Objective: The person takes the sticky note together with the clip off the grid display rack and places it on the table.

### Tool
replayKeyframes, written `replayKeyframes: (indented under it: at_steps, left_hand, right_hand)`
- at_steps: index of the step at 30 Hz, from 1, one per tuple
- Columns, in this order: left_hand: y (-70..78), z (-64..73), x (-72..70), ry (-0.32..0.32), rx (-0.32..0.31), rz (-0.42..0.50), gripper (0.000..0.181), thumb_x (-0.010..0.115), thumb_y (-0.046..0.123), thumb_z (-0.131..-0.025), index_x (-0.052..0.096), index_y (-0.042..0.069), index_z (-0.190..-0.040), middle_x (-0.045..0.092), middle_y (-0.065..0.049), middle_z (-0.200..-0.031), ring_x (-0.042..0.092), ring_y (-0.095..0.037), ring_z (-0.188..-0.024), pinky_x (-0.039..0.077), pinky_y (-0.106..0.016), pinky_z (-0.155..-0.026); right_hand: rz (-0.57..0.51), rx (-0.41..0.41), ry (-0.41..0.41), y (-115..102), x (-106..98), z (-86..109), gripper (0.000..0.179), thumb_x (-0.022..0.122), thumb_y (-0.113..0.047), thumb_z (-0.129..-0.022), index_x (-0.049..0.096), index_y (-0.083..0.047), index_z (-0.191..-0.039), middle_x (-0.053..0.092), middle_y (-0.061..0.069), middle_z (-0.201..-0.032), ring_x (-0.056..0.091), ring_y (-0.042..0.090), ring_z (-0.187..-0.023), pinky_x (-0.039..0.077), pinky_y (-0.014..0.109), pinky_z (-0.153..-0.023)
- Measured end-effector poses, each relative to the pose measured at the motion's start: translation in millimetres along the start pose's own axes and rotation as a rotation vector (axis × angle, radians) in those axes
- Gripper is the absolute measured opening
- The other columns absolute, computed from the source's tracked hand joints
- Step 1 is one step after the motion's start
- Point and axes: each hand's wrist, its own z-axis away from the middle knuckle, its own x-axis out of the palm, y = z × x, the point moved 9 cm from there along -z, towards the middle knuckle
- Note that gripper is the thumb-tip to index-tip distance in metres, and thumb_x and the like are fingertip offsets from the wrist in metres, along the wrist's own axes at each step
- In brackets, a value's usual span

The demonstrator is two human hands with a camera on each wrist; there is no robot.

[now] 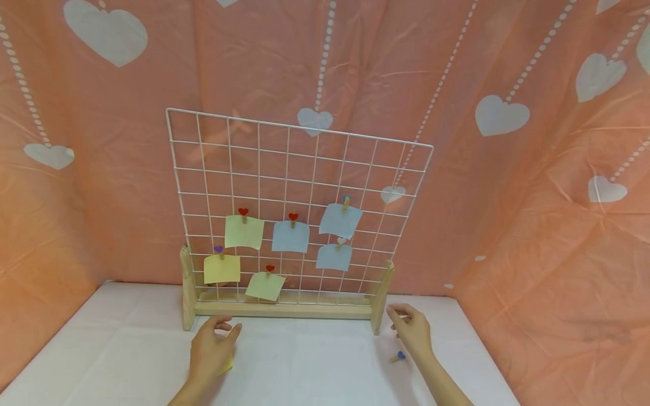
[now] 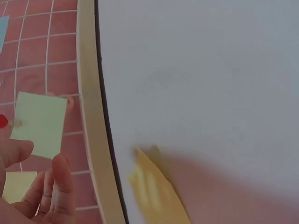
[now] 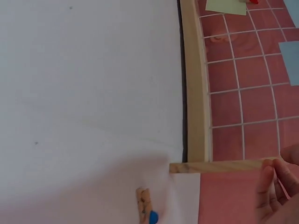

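My left hand (image 1: pixel 210 347) hovers over the white tabletop in front of the rack's left leg, fingers loosely bent and thumb apart, holding nothing visible. Partly hidden beneath it lies a yellow sticky note (image 1: pixel 227 367), whose curled edge shows in the left wrist view (image 2: pixel 156 196). Just beside the wooden right leg, my right hand (image 1: pixel 413 330) is raised with loosely bent fingers and nothing visible in them. Below that hand a small wooden clothespin with a blue heart (image 1: pixel 400 356) lies on the table; the right wrist view shows its wooden body (image 3: pixel 144 200).
A white wire grid (image 1: pixel 299 152) stands in a wooden base (image 1: pixel 284 310). Heart clothespins hold green notes (image 1: pixel 244 232), a yellow note (image 1: pixel 222 269) and blue notes (image 1: pixel 290 237) on it. Orange cloth (image 1: pixel 137 169) with white hearts encloses the table at the back and sides.
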Motion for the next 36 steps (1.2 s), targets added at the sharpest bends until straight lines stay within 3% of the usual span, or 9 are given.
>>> replayKeyframes:
  at_steps: [5,8,18,25,30,36]
  left_hand:
    - [13.7,-2.1,10.2,0.007,0.024,0.042,0.031,0.069,0.016,-0.085,0.063,-0.003,-0.109,0.067,-0.015,-0.094,0.064,-0.017,-0.071,0.046,-0.025,-0.063]
    - [22.0,-4.1,16.7,0.007,0.036,0.061,0.028,0.069,0.013,-0.084,0.064,-0.003,-0.107,0.068,-0.016,-0.094,0.065,-0.019,-0.071,0.047,-0.026,-0.063]
    - [59.5,-15.0,34.3,0.016,0.148,0.101,0.024,0.069,0.013,-0.086,0.064,-0.002,-0.104,0.066,-0.013,-0.09,0.067,-0.027,-0.077,0.05,-0.032,-0.065]
    - [84.1,-21.4,45.2,0.009,0.184,0.145,0.021,0.07,0.01,-0.085,0.064,-0.002,-0.102,0.065,-0.015,-0.091,0.069,-0.029,-0.077,0.054,-0.035,-0.064]
    - [99.4,-25.7,53.1,0.02,0.215,0.176,0.02,0.07,0.009,-0.084,0.065,0.0,-0.102,0.066,-0.015,-0.093,0.069,-0.028,-0.076,0.055,-0.033,-0.063]
    - [108.5,-28.2,62.4,0.007,0.209,0.186,0.02,0.068,0.012,-0.087,0.066,0.003,-0.105,0.066,-0.013,-0.096,0.069,-0.027,-0.079,0.053,-0.033,-0.064]
  right_hand:
    - [-0.025,-0.036,0.002,-16.0,6.0,-5.4,0.024,0.066,-0.016,-0.09,0.067,0.003,-0.104,0.069,0.015,-0.081,0.056,0.004,-0.054,0.048,0.02,-0.047]
    - [-0.047,-0.073,0.006,-29.1,9.1,-7.7,0.023,0.066,-0.015,-0.09,0.068,0.003,-0.104,0.069,0.018,-0.086,0.055,0.003,-0.052,0.048,0.02,-0.046]
    - [-0.147,-0.172,-0.006,-70.5,17.6,-19.4,0.02,0.067,-0.013,-0.089,0.068,0.002,-0.102,0.068,0.019,-0.087,0.06,0.009,-0.06,0.049,0.017,-0.05]
    - [-0.212,-0.221,-0.018,-92.8,20.3,-23.5,0.016,0.068,-0.008,-0.088,0.068,0.002,-0.1,0.068,0.02,-0.093,0.057,0.005,-0.063,0.049,0.016,-0.054]
    - [-0.222,-0.308,0.012,-111.0,19.1,-26.6,0.015,0.069,-0.006,-0.086,0.069,0.004,-0.099,0.066,0.017,-0.093,0.056,0.002,-0.068,0.048,0.015,-0.061]
    - [-0.267,-0.322,-0.025,-137.3,18.7,-19.7,0.016,0.066,0.002,-0.086,0.066,0.01,-0.099,0.066,0.028,-0.097,0.056,0.004,-0.064,0.048,0.013,-0.057]
